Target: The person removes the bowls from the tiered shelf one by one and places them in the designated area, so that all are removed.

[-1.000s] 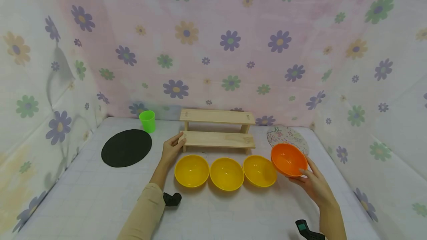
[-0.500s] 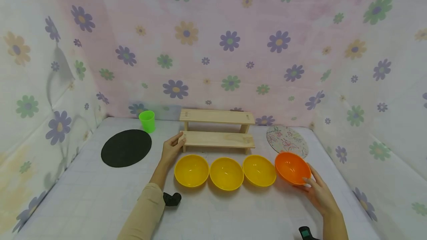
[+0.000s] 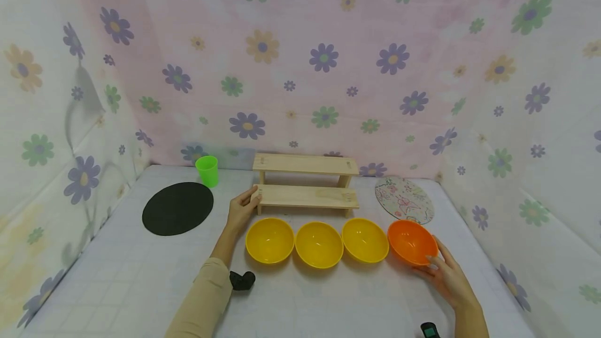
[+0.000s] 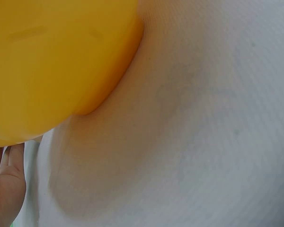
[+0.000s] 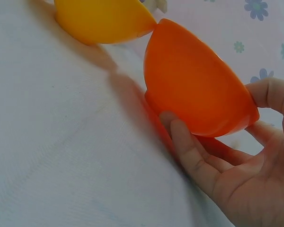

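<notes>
In the head view my right hand [image 3: 448, 278] holds an orange bowl [image 3: 412, 242] by its right side. The right wrist view shows the thumb at the rim and fingertips [image 5: 182, 135] under the base of the orange bowl [image 5: 194, 78], which is tilted just over the cloth. Three yellow bowls stand in a row to its left: a right one [image 3: 365, 240], a middle one [image 3: 319, 245] and a left one [image 3: 269, 241]. Behind them, my left hand [image 3: 241, 210] grips the left end of a two-step wooden shelf [image 3: 305, 196]. The left wrist view shows a yellow bowl [image 4: 52, 56] close up.
A green cup [image 3: 208, 171] stands at the back left, beside a round black mat [image 3: 178, 208]. Behind the orange bowl lies a round patterned mat [image 3: 405, 200]. Flowered cloth walls [image 3: 291, 67] enclose the back and sides of the white-covered table [image 3: 300, 301].
My right hand has brought the orange bowl down and slightly right, toward the front, off the patterned mat's edge to the end of the yellow row. The left hand stays on the shelf.
</notes>
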A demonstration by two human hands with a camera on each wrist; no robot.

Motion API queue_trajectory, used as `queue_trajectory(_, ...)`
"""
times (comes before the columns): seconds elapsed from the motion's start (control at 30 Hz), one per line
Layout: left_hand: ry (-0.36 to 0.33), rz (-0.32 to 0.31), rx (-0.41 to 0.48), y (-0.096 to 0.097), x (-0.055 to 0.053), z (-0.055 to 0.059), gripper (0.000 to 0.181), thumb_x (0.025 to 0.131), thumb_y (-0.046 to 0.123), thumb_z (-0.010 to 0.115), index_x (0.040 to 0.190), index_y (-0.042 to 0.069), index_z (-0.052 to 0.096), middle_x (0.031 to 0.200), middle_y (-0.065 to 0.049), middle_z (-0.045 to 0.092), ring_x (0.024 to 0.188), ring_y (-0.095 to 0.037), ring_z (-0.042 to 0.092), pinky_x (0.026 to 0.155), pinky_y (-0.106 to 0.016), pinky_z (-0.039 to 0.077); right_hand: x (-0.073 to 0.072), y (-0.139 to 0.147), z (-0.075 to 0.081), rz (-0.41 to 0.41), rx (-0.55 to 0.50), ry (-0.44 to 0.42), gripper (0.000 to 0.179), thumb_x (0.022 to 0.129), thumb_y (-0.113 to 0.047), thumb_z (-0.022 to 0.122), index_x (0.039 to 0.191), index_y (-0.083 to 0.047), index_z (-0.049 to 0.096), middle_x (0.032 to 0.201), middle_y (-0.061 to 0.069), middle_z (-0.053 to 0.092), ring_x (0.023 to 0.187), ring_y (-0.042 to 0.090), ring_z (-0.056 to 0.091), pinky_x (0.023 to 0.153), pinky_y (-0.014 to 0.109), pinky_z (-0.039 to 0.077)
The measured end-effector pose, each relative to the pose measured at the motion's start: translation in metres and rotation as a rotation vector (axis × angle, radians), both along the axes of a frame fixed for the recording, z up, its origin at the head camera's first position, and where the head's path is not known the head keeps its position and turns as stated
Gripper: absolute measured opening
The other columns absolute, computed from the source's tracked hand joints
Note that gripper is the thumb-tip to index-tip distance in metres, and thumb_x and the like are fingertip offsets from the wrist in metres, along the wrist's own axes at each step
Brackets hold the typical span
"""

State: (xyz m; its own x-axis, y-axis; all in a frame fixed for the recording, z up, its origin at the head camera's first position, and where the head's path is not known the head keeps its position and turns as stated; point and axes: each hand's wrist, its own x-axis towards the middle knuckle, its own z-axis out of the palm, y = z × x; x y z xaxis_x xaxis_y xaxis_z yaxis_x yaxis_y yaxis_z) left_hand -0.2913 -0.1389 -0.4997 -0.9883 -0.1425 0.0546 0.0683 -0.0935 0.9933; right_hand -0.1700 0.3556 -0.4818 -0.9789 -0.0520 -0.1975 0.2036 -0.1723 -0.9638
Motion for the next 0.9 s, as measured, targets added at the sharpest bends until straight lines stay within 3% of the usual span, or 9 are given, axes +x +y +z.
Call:
queue_trajectory(0.4, 0.002, 0.007, -0.028, -0.001, 0.001, 0.001, 0.046, 0.089, 0.007, 0.064, 0.132, -0.004, 0.051, 0.137, -0.019, 0.047, 0.124, -0.032, 0.048, 0.088, -0.021, 0.049, 0.003, -0.001, -0.006, 0.008, 0.018, 0.037, 0.069, 0.1, -0.009, 0.04, 0.152, -0.015, -0.006, 0.149, 0.02, -0.007, 0.093, 0.015, 0.065, 0.084, 0.036, 0.055)
queue_trajectory(0.53, 0.012, -0.017, -0.011, 0.0, 0.006, 0.011, 0.045, 0.09, 0.005, 0.062, 0.131, -0.006, 0.049, 0.137, -0.021, 0.046, 0.125, -0.033, 0.046, 0.086, -0.017, 0.049, 0.004, 0.0, -0.006, -0.001, 0.053, 0.017, 0.069, 0.1, -0.009, 0.039, 0.152, -0.013, -0.006, 0.151, 0.023, -0.012, 0.091, 0.013, 0.065, 0.082, 0.037, 0.056)
queue_trajectory(0.63, 0.004, -0.018, -0.016, 0.001, 0.007, 0.012, 0.044, 0.09, 0.003, 0.061, 0.132, -0.006, 0.049, 0.138, -0.021, 0.046, 0.125, -0.033, 0.046, 0.086, -0.017, 0.049, 0.006, 0.002, -0.005, 0.001, 0.123, -0.003, 0.069, 0.101, -0.012, 0.04, 0.151, -0.013, -0.007, 0.152, 0.025, -0.011, 0.09, 0.011, 0.065, 0.082, 0.036, 0.056)
queue_trajectory(0.73, 0.01, -0.006, -0.029, 0.0, 0.001, 0.002, 0.045, 0.09, 0.006, 0.062, 0.132, -0.004, 0.05, 0.138, -0.019, 0.047, 0.124, -0.032, 0.048, 0.087, -0.017, 0.049, 0.007, 0.002, -0.003, 0.006, 0.215, -0.022, 0.07, 0.101, -0.019, 0.043, 0.151, -0.01, -0.006, 0.151, 0.031, -0.003, 0.088, 0.011, 0.066, 0.082, 0.035, 0.056)
queue_trajectory(0.9, 0.03, -0.007, -0.082, -0.005, 0.001, 0.001, 0.043, 0.091, 0.008, 0.062, 0.131, -0.004, 0.051, 0.137, -0.019, 0.047, 0.124, -0.031, 0.048, 0.089, -0.019, 0.048, 0.009, -0.001, 0.001, -0.027, 0.392, -0.009, 0.073, 0.1, -0.028, 0.047, 0.151, -0.005, 0.001, 0.143, 0.039, 0.016, 0.084, 0.011, 0.067, 0.079, 0.03, 0.056)
